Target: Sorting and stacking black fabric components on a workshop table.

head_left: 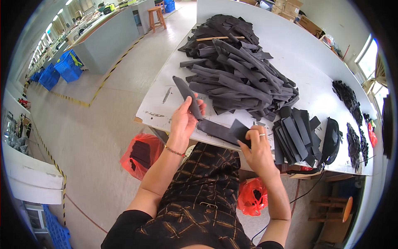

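Your left hand (183, 120) is closed around the upper part of a long dark grey fabric strip (195, 110), thumb on one side and fingers wrapped over the other; the strip's top end sticks up past your fingers and leans to the left, while its lower part runs down to the right along the near edge of the white table (306, 70); your right hand (258, 150) pinches that lower end, where a small dark flap (240, 129) folds out, fingers curled shut on the cloth and a ring on one finger; the strip lies between your two hands, low over the table's near edge and in front of your body.

Just beyond your hands sits a big loose heap of similar dark strips (238, 66), with a thin wooden stick (219, 38) lying across its far part; to the right of your right hand lies a neater stack of flat dark pieces (296, 137), touching a black pouch (331, 139) beside it; further right, small dark scraps (348, 97) trail along the table's edge.

Below the table hang two red plastic bags (141, 153), one to each side of your legs; blue crates (68, 66) stand on the floor far to your left; a wooden stool (156, 16) stands beside a grey counter (105, 39).
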The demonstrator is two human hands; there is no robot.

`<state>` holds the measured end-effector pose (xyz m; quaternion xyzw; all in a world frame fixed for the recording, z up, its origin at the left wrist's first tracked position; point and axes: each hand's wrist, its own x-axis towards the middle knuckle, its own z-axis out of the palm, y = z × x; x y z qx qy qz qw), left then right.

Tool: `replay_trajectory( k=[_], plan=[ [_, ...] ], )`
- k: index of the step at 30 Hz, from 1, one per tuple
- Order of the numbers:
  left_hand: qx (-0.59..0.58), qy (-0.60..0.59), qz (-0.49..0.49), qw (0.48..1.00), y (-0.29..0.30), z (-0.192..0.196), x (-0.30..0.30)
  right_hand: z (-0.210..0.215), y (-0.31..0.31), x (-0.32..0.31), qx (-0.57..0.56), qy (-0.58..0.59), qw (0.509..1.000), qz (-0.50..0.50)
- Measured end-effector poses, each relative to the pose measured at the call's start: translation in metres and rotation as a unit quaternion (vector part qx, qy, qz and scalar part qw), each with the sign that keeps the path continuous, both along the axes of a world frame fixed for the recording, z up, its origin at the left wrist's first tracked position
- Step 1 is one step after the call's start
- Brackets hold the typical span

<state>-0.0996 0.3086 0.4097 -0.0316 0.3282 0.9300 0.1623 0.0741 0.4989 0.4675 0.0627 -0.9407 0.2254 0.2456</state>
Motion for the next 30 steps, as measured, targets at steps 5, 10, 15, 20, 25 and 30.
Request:
replay_trajectory(
  k=[5, 10, 15, 20, 25, 30],
  plan=[
    [0.013, 0.002, -0.103, 0.995, -0.006, 0.017, 0.017, -0.004, -0.023, -0.006, -0.041, 0.036, 0.998, 0.030],
    [0.015, 0.018, -0.121, 0.992, -0.004, 0.015, 0.023, -0.007, -0.031, -0.005, -0.103, 0.070, 0.992, 0.006],
    [0.021, 0.013, -0.127, 0.992, 0.006, 0.019, 0.031, -0.009, -0.037, -0.011, -0.053, 0.138, 0.989, -0.017],
    [0.026, 0.016, -0.152, 0.988, 0.005, 0.022, 0.037, -0.008, -0.035, -0.017, 0.059, 0.189, 0.979, -0.039],
    [0.029, 0.038, -0.128, 0.991, 0.009, 0.027, 0.054, -0.009, -0.035, -0.016, 0.150, 0.214, 0.962, -0.073],
    [-0.031, 0.149, -0.054, 0.987, 0.016, 0.033, 0.078, -0.011, -0.051, -0.025, 0.121, 0.219, 0.965, -0.077]
  ],
)
